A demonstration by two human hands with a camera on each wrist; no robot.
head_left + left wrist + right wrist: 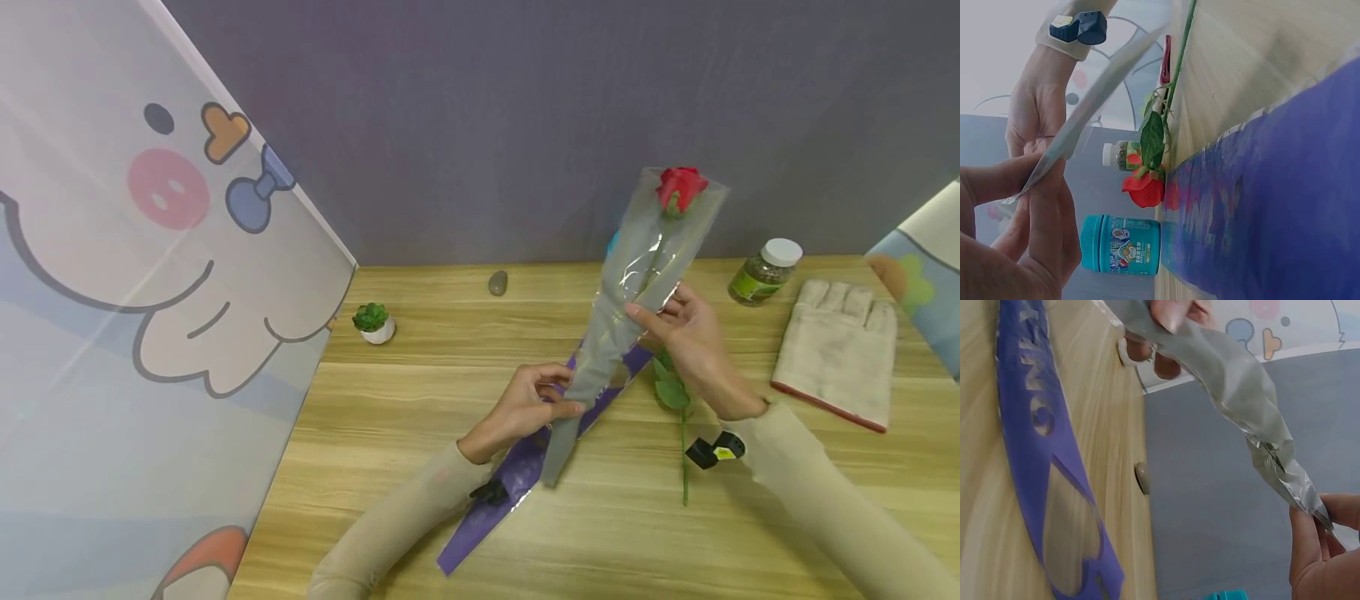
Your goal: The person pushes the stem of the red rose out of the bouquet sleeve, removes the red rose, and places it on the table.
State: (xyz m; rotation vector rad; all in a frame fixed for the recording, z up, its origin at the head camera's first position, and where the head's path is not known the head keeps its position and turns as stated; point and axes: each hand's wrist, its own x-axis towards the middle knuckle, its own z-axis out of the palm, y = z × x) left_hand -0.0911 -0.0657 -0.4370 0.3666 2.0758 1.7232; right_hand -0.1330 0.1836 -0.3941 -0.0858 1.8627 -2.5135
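Between both hands, above the table, is a grey-and-clear flower sleeve (pixel 609 325) with a red rose (pixel 681 190) inside, its bloom at the wide upper end. My left hand (pixel 528 408) pinches the narrow lower part between thumb and fingers. Higher up, my right hand (pixel 686 337) pinches the sleeve's edge. Beneath lies a purple flower sleeve (pixel 1029 425) with a clear heart-shaped window, flat on the table. A second rose (pixel 1147 187), red with a green leafy stem, lies on the table beside the purple sleeve; in the head view its bloom is hidden.
A turquoise jar (pixel 1124 245) stands at the back, mostly hidden in the head view. To the right are a white-lidded jar (pixel 765 272) and work gloves (pixel 836 354). A stone (pixel 498 283) and a small potted plant (pixel 373 322) sit left.
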